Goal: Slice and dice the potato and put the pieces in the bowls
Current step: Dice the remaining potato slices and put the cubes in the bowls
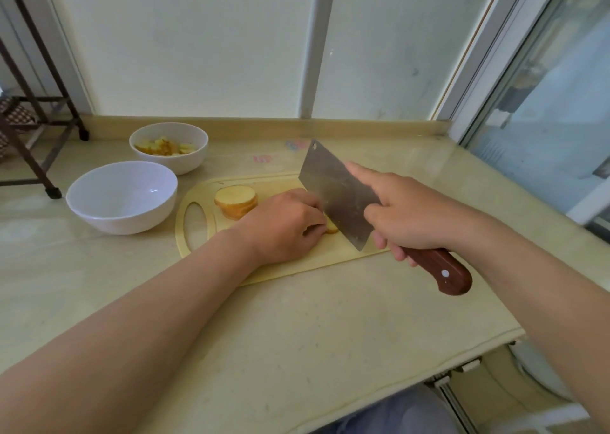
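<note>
On the board (330, 255), toward its right end, my left hand (284, 225) holds down a potato piece (331, 227) with curled fingers. Only a small end of the piece shows beside the blade, so its long axis cannot be told. My right hand (412, 215) grips the cleaver (336, 195) by its wooden handle, with the forefinger laid straight along the flat of the blade. The cleaver's long axis runs from the handle, near and to the right, to the blade's far corner, which points away and left toward the wall. The blade stands tilted, edge down, just beside my left knuckles. A stack of slices (236, 200) lies flat at the board's left end, by the handle hole. Left of the board stands an empty bowl (99, 215). Behind it the far bowl (186, 164) holds diced pieces (165, 146). All of this rests on the counter (297, 328).
</note>
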Demonstrator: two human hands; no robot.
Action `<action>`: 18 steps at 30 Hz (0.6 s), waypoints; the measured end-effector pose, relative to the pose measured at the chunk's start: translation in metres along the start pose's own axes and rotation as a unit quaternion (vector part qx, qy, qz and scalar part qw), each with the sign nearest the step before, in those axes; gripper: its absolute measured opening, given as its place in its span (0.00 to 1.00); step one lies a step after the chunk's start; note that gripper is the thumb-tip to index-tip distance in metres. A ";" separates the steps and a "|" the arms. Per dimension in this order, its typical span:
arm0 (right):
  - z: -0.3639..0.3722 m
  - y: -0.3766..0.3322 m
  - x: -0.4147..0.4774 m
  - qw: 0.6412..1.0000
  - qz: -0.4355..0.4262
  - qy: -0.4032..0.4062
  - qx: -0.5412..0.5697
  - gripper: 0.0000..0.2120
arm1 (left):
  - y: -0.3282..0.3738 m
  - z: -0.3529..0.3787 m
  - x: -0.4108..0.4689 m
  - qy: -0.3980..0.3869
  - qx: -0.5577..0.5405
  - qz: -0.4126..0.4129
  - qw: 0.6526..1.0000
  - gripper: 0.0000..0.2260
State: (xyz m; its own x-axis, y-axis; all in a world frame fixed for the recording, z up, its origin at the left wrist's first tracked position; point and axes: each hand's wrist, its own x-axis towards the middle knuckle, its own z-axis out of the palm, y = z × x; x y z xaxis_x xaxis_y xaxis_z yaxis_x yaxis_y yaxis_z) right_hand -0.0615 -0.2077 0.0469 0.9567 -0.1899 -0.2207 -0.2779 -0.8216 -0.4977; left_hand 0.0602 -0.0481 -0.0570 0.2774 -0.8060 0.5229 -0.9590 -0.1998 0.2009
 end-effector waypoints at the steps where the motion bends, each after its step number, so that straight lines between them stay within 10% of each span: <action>1: 0.000 -0.001 -0.002 1.000 0.001 -0.004 -0.006 0.38 | 0.000 0.000 0.000 0.002 -0.002 0.001 1.000 0.08; 18: 0.017 -0.036 0.045 0.998 0.000 0.010 -0.064 0.40 | -0.002 -0.004 -0.004 0.011 -0.004 0.003 1.000 0.09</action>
State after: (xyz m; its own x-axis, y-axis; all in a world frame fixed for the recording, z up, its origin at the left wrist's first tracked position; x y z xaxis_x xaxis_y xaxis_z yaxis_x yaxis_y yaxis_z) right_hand -0.0101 -0.1770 0.0407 0.9588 -0.1985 -0.2034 -0.2650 -0.8831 -0.3872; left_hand 0.0608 -0.0426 -0.0563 0.2721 -0.7945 0.5429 -0.9605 -0.1897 0.2038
